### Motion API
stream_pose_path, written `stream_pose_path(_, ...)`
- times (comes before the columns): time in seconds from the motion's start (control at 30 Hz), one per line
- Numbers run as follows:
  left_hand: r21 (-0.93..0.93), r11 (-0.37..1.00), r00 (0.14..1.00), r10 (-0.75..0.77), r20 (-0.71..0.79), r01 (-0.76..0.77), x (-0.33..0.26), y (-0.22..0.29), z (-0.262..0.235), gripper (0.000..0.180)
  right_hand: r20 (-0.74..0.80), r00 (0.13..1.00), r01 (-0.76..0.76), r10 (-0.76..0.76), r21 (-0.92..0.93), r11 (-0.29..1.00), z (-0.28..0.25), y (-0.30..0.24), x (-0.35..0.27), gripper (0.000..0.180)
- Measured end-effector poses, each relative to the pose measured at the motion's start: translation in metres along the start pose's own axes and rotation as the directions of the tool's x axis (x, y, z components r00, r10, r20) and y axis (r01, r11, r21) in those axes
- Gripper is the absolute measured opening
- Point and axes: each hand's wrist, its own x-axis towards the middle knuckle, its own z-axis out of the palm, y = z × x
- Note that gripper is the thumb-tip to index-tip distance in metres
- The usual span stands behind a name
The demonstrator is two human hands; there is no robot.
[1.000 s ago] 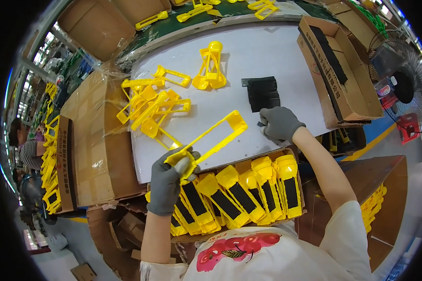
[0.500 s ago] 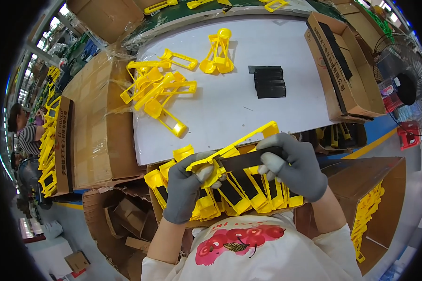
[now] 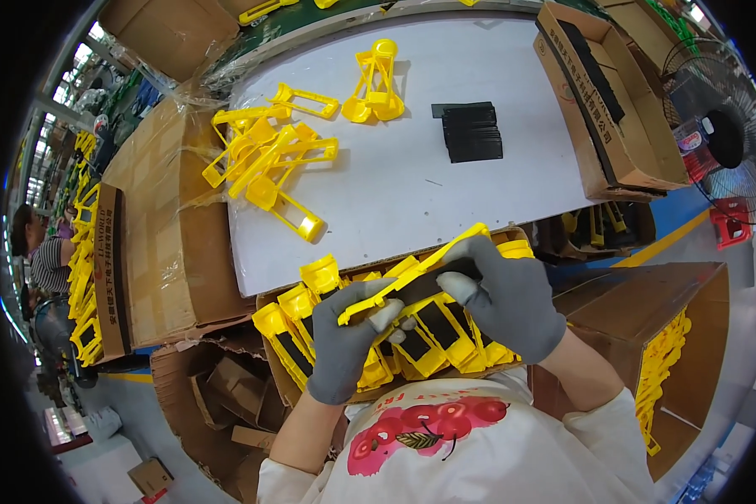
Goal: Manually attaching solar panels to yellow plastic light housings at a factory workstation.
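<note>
Both hands wear grey knit gloves and hold one long yellow plastic frame (image 3: pixel 412 273) slantwise over a cardboard box (image 3: pixel 270 370) at the near edge of the desk (image 3: pixel 445 189). The left hand (image 3: pixel 350 340) has its fingers closed around the frame's lower left end; the right hand (image 3: pixel 506 298) curls its fingers over the upper right part, where a flat black insert (image 3: pixel 424 284) lies against the frame. The box beneath them is packed with upright yellow pieces fitted with black panels (image 3: pixel 433 332), glossy and hard-edged. The desk top is smooth and white. On its far left lies a loose heap of yellow frames (image 3: pixel 265 160), open rectangles with rounded cup-like ends, and farther back stands a small cluster of yellow parts (image 3: pixel 376 84). Right of these is a neat stack of black inserts (image 3: pixel 470 133), matt and rectangular. A long open carton (image 3: pixel 601 109) with dark strips sits at the desk's right edge, and a film-wrapped carton (image 3: pixel 155 227) stands to the left.
</note>
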Motion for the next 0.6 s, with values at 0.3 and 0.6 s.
stream_pose_path(0.3, 0.238, 0.971, 0.987, -0.052, 0.155, 0.014, -0.015, -0.005, -0.025, 0.021, 0.259, 0.966, -0.042, 0.013, 0.104, 0.994, 0.009, 0.036, -0.028, 0.024)
stream_pose_path(0.6, 0.355, 0.929, 0.992, -0.123, 0.034, 0.103, -0.013, -0.002, -0.030, 0.051, 0.233, 0.969, -0.085, 0.084, -0.005, 0.996, 0.040, 0.037, -0.072, 0.030)
